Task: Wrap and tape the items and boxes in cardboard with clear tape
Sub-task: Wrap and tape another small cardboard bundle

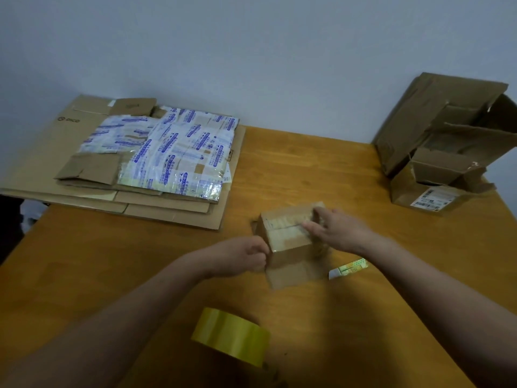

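A small cardboard box (288, 233) stands in the middle of the wooden table (112, 275), with clear tape across its top. My left hand (246, 257) grips the box's near left corner with curled fingers. My right hand (338, 229) rests on the box's top right side, fingers and thumb wrapped over its edge. A roll of yellowish clear tape (232, 336) lies on the table in front of me, untouched. A small yellow-green cutter (348, 268) lies just right of the box.
A pile of flattened cardboard (92, 175) with a taped printed sheet (173, 152) covers the table's far left. Torn open boxes (444, 147) stand at the far right corner. A pale wall is behind the table.
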